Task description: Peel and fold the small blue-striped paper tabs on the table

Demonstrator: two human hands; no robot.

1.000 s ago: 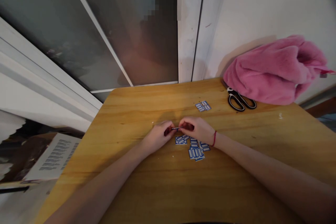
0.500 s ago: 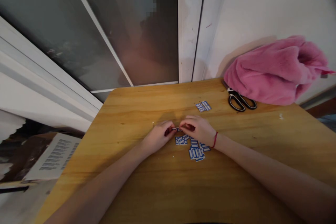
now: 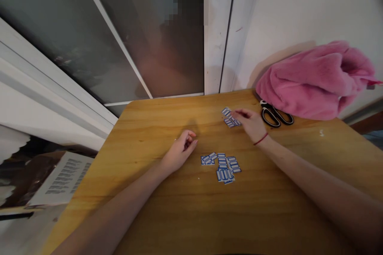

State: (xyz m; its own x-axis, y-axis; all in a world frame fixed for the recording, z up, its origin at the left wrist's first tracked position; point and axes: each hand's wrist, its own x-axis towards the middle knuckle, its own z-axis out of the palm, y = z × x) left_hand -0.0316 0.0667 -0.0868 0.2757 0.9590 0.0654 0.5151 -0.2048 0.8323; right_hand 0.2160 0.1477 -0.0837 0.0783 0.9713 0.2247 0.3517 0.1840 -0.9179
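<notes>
My right hand (image 3: 250, 124), with a red cord at its wrist, is at the back of the table. Its thumb and fingertips pinch a small blue-and-white card (image 3: 226, 111). That card is over or against a small group of similar cards (image 3: 231, 122); whether it touches them I cannot tell. My left hand (image 3: 179, 149) is near the table's middle, fingers loosely curled and thumb apart, with nothing visible in it. To its right lies a loose, overlapping pile of blue-and-white cards (image 3: 225, 173), with a few more cards (image 3: 208, 159) at the pile's left side.
Black-handled scissors (image 3: 277, 116) lie right of my right hand, partly under a pink plush cloth (image 3: 311, 81). The wooden table (image 3: 143, 207) meets a glass door (image 3: 176, 59) at the back. A cardboard box (image 3: 60, 177) stands beyond the left edge.
My hands have come apart. The right one has moved back and right to the far group of cards, carrying a card. The left has stayed near its place, its fingers looser.
</notes>
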